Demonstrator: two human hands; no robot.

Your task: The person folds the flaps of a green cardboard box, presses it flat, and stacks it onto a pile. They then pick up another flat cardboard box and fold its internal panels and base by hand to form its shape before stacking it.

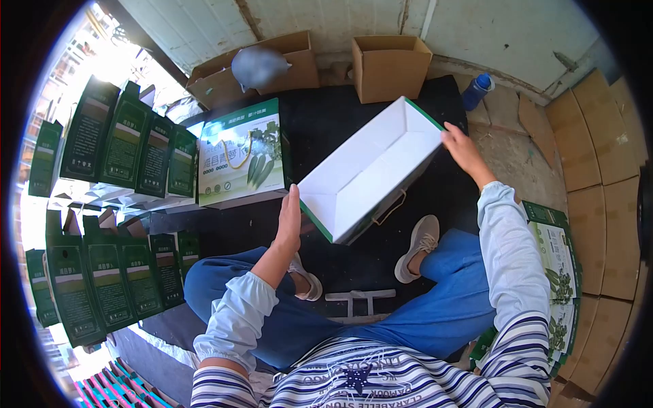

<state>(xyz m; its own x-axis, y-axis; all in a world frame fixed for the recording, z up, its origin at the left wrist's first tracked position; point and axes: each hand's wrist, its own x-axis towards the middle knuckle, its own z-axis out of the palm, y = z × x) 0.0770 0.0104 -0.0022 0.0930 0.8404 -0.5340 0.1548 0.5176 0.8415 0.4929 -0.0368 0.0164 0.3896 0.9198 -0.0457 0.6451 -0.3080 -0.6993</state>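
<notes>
Between my two hands is a white cardboard gift box [371, 173] with green edges, tilted over the black mat [326, 122]. White panels with fold lines face me, and a yellow cord handle [390, 207] hangs on its lower side. My left hand [289, 221] presses against the left end, fingers together. At the upper right end, my right hand [466, 151] grips the edge. Left of the held box stands a printed green and white gift box [239, 156] with pictures of green radishes and a yellow cord.
Rows of green cartons [119, 139] stand at the left, with more green cartons [109, 275] below them. Behind the mat are open brown boxes [391, 68], a grey rounded object [260, 66] and a blue bottle [478, 92]. Brown cartons [588, 238] are stacked at the right.
</notes>
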